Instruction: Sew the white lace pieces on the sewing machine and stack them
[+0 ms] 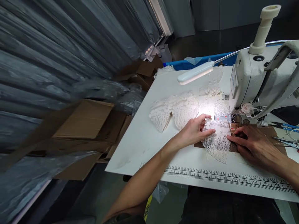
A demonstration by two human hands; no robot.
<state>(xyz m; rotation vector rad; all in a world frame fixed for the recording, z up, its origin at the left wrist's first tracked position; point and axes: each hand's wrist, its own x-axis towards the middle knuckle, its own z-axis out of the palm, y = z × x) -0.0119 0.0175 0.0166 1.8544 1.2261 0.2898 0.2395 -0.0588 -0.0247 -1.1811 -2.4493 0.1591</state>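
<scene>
Beside the needle end of the sewing machine [244, 74], the white lace piece [217, 144] is lying on the tabletop [140, 146], its fringe pointing toward me. My left grip [193, 129] is spreading open, thumb and forefinger apart, the thumb resting at the lace. My right grip [255, 144] is touching the lace's opposite edge, just in front of the machine's foot; I cannot tell whether it is pinching. A heart-marked strip [221, 118] is lying along the far edge, leading toward the machine. For accuracy, I should be guiding lightly, aligning strip and lace edge without stretching the mesh, fingertips clear of the needle. More lace [177, 107] is lying farther left of the machine.
</scene>
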